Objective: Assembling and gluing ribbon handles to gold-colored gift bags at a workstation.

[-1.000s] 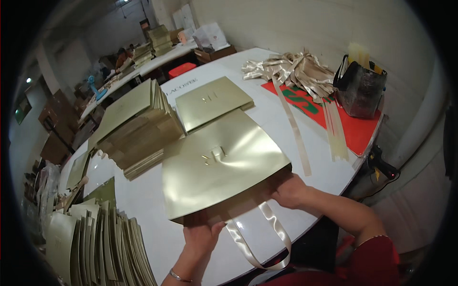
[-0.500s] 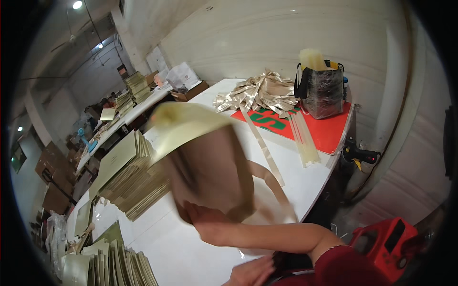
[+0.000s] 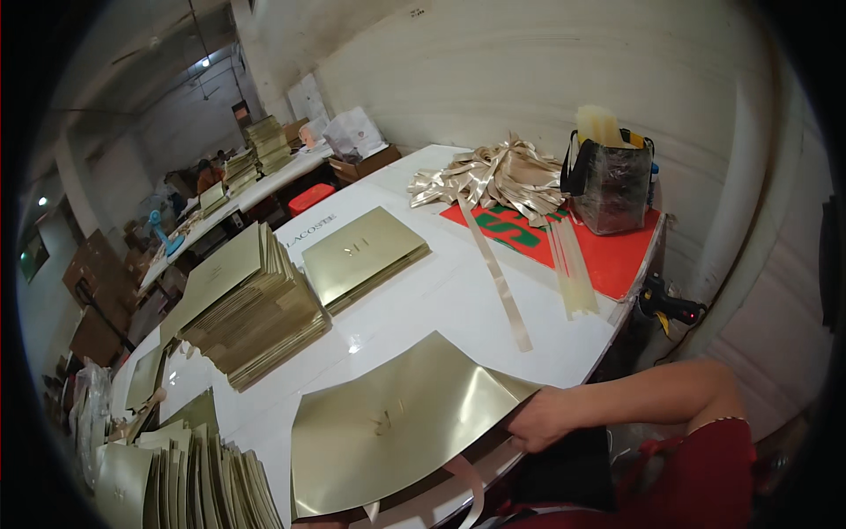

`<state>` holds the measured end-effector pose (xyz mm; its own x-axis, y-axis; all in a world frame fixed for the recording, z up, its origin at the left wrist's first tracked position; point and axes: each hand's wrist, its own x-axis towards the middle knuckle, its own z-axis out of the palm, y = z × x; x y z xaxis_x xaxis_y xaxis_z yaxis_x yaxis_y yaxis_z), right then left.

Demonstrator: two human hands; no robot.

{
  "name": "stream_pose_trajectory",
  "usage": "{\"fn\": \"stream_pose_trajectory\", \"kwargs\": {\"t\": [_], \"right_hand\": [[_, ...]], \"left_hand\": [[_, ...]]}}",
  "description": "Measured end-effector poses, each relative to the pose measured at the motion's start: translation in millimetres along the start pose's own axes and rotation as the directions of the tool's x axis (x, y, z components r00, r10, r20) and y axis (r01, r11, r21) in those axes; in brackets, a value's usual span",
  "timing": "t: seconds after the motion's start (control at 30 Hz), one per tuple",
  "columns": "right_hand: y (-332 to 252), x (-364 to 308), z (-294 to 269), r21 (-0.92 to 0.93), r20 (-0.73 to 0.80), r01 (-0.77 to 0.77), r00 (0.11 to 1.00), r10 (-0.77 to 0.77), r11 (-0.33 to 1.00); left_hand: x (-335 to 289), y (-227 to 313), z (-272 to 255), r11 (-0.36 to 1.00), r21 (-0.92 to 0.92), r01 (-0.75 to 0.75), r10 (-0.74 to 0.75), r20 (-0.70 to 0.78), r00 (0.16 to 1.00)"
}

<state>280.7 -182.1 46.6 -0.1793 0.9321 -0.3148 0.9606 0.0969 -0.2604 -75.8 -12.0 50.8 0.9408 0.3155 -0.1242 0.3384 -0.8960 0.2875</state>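
A shiny gold paper bag (image 3: 388,423) lies tilted at the front of the white table, its broad face turned up. My right hand (image 3: 539,420) is closed on its right edge, the fingers partly tucked under the gold sheet. Beige ribbon (image 3: 467,485) loops out below the bag's near edge. Only a sliver of my left hand (image 3: 319,525) shows at the bottom, by the bag's lower left corner; its fingers are hidden. Beyond the bag, a low pile of flat gold bags (image 3: 366,256) sits beside a taller stack (image 3: 251,309).
More gold bags (image 3: 189,480) stand on edge at the near left. A long ribbon strip (image 3: 495,273) crosses the white table (image 3: 441,295). Behind are a ribbon heap (image 3: 493,181), glue sticks (image 3: 571,269) on a red sheet, and a black bag (image 3: 612,189). A glue gun (image 3: 670,304) hangs at the right edge.
The gold bag has come down and nearer, turning from its raised, blurred position to gold face up. My right hand has moved right to its edge. The low pile behind is now uncovered.
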Motion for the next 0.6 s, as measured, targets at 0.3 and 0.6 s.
{"fn": "stream_pose_trajectory", "kwargs": {"t": [0.3,0.6], "right_hand": [[-20.5,-16.2,-98.5,0.294,0.014,0.086,0.995,-0.094,0.952],[14.2,49.1,2.1,-0.662,-0.652,0.156,0.363,-0.666,0.733]], "left_hand": [[-14.3,39.9,-84.0,0.792,-0.568,0.222,-0.308,-0.058,0.949],[20.8,-27.2,10.7,0.822,0.564,-0.08,0.46,-0.575,0.677]]}}
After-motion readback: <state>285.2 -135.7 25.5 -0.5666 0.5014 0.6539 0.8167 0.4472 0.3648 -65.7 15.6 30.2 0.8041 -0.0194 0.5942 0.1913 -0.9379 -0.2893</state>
